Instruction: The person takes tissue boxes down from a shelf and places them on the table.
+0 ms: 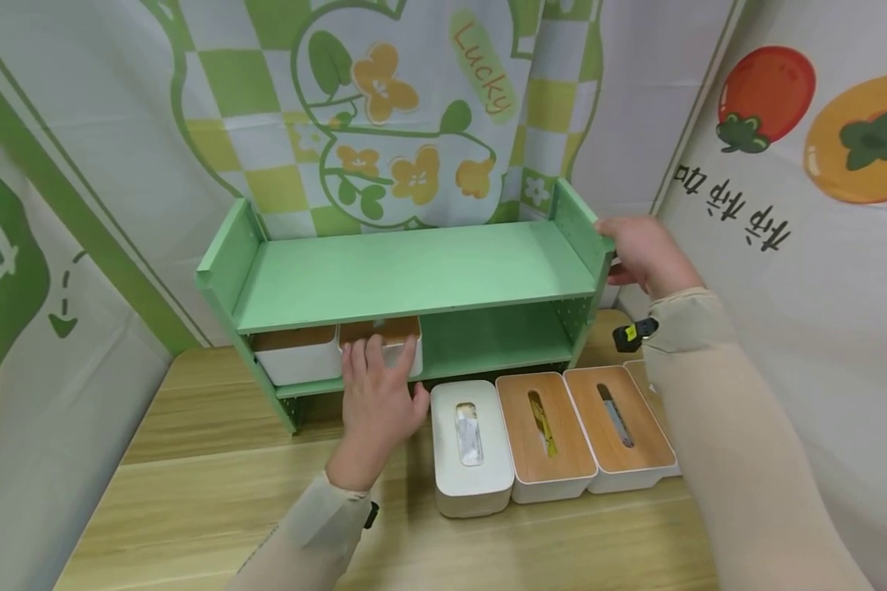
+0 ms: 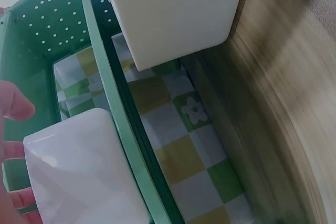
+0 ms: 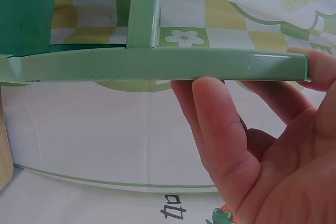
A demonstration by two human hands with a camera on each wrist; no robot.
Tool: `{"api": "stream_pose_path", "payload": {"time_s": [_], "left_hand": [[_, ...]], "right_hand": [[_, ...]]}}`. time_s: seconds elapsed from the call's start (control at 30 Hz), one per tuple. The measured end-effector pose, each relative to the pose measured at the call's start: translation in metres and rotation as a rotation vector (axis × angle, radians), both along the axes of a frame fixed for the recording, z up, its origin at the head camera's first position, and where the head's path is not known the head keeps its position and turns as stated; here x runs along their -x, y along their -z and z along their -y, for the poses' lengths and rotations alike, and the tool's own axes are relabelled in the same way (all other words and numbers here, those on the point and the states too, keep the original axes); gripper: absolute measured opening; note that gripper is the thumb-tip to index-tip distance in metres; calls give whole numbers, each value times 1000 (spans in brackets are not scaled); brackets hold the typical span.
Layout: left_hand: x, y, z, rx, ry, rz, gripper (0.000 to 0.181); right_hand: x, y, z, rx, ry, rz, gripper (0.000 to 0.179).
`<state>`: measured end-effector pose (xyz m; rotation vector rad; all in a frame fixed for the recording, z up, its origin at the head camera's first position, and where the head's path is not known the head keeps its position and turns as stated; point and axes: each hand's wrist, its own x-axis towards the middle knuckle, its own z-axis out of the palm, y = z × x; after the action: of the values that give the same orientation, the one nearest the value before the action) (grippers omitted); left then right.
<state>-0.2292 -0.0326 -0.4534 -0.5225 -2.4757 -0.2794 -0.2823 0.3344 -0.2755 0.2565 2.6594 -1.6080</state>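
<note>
A green two-tier shelf (image 1: 414,275) stands on the wooden table. Two white boxes with wood-look lids sit side by side on its lower board: the left box (image 1: 296,364) and the right box (image 1: 395,331). My left hand (image 1: 384,402) reaches to the right box, its extended fingers against the box's top and front. In the left wrist view, fingertips lie along one side of that white box (image 2: 79,166). My right hand (image 1: 646,250) holds the shelf's right side panel (image 3: 157,65) near its upper end, several fingers bent against the outer face.
Before the shelf stand a white-lidded box (image 1: 443,476) and two wood-lidded boxes (image 1: 519,394) (image 1: 587,386), with another partly behind my right forearm. Their lid slots show packets inside. A patterned cloth (image 1: 229,82) hangs behind the shelf; a printed wall (image 1: 820,287) rises at right.
</note>
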Motion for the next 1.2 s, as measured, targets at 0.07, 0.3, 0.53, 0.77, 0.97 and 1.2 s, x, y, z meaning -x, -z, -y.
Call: {"api": "stream_pose_path", "payload": {"time_s": [0.07, 0.3, 0.53, 0.77, 0.97, 1.2], "left_hand": [[-2, -1, 0, 17, -6, 24, 60], [-12, -4, 1, 36, 4, 17, 57], [-16, -5, 1, 15, 22, -2, 55], [-20, -2, 1, 4, 9, 0, 58], [-29, -2, 2, -20, 31, -39, 55], [-38, -3, 2, -46, 35, -14, 55]], "right_hand": [[0, 0, 0, -1, -1, 0, 59], [-2, -2, 1, -4, -2, -1, 59], [-3, -2, 0, -11, 2, -6, 59], [-2, 0, 1, -1, 2, -4, 59], [-1, 0, 1, 1, 5, -6, 60], [-1, 0, 1, 3, 11, 0, 60]]}}
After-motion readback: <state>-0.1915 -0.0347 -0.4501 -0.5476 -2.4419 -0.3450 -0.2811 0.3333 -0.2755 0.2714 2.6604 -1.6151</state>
